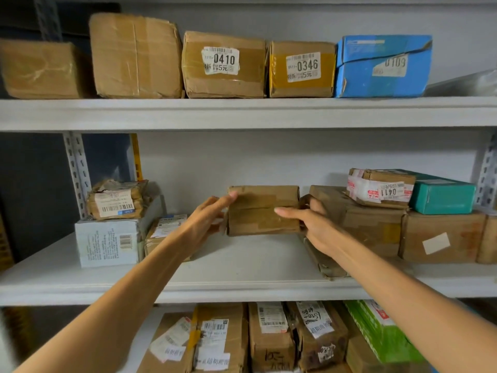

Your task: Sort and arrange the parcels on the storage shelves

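A small taped cardboard parcel (262,203) stands on the middle shelf (242,267), at its centre near the back wall. My left hand (207,219) holds its left end, fingers reaching to the upper left corner. My right hand (309,222) grips its right end, thumb across the front face and fingers curled behind the right edge. The parcel's front face is plain, with no label showing.
Left on the middle shelf are a white box (107,243) with a wrapped parcel (115,200) on top. Right are brown boxes (371,224), a teal box (441,196) and parcel 0411 (382,189). The top shelf holds 0410 (223,64), 0346 (301,68) and a blue box (382,65).
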{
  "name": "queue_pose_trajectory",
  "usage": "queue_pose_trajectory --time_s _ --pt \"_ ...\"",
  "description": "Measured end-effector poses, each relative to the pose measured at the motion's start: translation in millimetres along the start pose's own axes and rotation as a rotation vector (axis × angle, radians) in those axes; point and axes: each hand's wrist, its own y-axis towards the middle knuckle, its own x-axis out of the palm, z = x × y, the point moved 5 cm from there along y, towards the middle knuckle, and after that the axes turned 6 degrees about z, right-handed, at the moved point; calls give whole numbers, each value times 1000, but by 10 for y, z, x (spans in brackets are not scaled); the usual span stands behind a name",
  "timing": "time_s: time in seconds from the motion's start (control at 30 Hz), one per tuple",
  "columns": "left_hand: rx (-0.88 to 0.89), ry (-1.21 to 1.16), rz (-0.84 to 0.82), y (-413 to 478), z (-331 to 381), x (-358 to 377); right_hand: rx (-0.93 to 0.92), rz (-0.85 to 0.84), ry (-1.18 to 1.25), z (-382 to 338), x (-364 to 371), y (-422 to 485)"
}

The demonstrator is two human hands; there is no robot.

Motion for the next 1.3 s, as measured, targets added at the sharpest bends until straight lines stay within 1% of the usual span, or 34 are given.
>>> queue_pose_trajectory --time_s 0.1,0.17,0.23,0.3,0.33,0.43,0.5,0.6,0.7,0.9,1.13,1.23,1.3 --pt "23 38 25 -5 -160 -56 -1 -21 -7 156 19 79" --pt "19 114 -7 -2 -337 -82 -17 11 -117 276 53 91" --pt "30 80 -6 3 -497 -76 -39 11 -217 445 131 134" --pt "61 45 38 13 -618 -58 -41 -17 -307 611 238 166" --pt "86 89 62 29 -678 -59 -45 -25 -363 685 283 175" --pt "226 347 95 96 -792 -68 -82 -40 -484 810 363 190" --pt "263 405 121 135 -835 -92 -96 -51 -521 831 386 250" --pt "268 439 139 182 -848 -134 -109 -57 -547 853 446 351" --pt "293 567 170 249 -826 -230 -134 -63 -580 902 545 442" --pt "275 746 263 299 -890 -322 -154 -75 -635 929 679 551" --pt "272 888 198 378 -813 -463 -144 -57 -581 979 740 541" --pt "268 935 183 363 -767 -478 -130 -107 -616 979 766 530" --pt "267 1006 155 366 -713 -446 -117 -156 -676 939 719 509"
